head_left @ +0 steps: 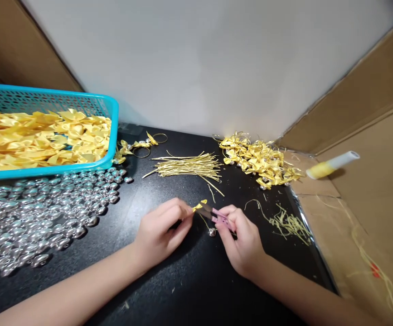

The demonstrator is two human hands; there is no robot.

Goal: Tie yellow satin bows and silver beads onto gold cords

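Note:
My left hand (165, 226) pinches a small yellow ribbon bow (200, 205) between thumb and fingertips, just above the black tabletop. In my right hand (242, 237) is a pair of small pink-handled snips (221, 218), fingers closed around the handles. Their dark blades point left and meet the bow at its near side. A silver bell (211, 232) hangs below the bow on a thin gold cord, between my hands. Behind my hands lies a bundle of gold cord pieces (189, 166).
A turquoise basket (114, 131) of yellow bows stands at the left, with many silver bells (56, 208) spread before it. Finished-looking bows with bells (260, 160) are heaped at back right. Cord scraps (289, 224) lie right, beside cardboard holding a white-and-yellow tube (334, 164).

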